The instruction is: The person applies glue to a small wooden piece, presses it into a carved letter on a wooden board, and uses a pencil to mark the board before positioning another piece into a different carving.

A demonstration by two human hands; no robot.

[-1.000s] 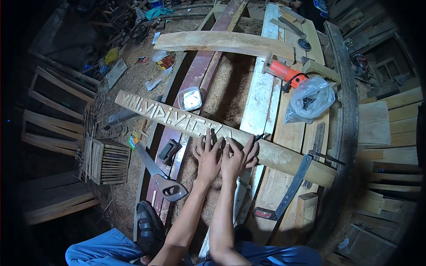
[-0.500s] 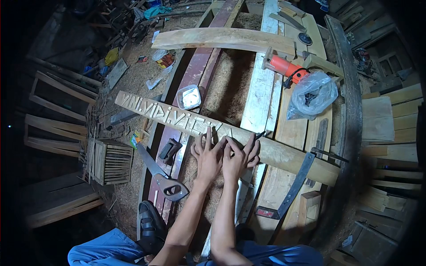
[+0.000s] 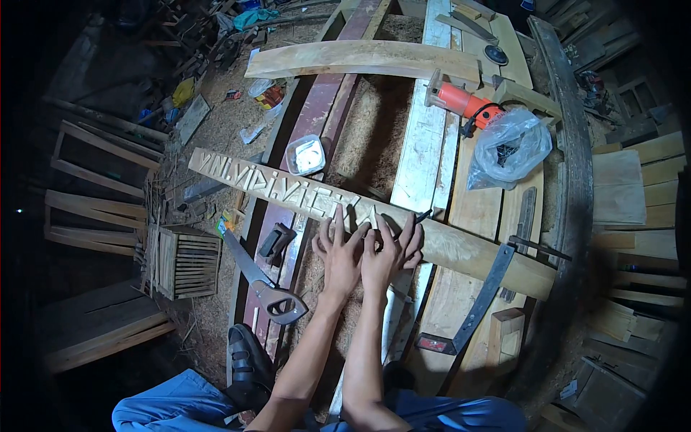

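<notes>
A long wooden board (image 3: 461,248) lies slantwise across the planks, with raised wooden letters (image 3: 263,180) along its left part. My left hand (image 3: 340,255) rests at the board's near edge, fingers spread, one fingertip reaching up to the letters. Beside it, my right hand (image 3: 385,255) has its thumb and fingertips close to the last, A-shaped letter (image 3: 372,214). A dark, slim pen-like stick (image 3: 425,215) juts from between the right hand's fingers. The two hands nearly touch at the thumbs. Whether a small piece lies between the fingertips is hidden.
A handsaw (image 3: 270,288) and a dark block-like tool (image 3: 276,243) lie left of my arms. To the right are a carpenter's square (image 3: 479,306), a red power tool (image 3: 461,101) and a plastic bag (image 3: 507,151). A white-filled tub (image 3: 306,155) stands behind the board.
The view has shifted slightly. Both hands stay at the same part of the board, with only slight finger movement; the pen-like stick remains in the right hand.
</notes>
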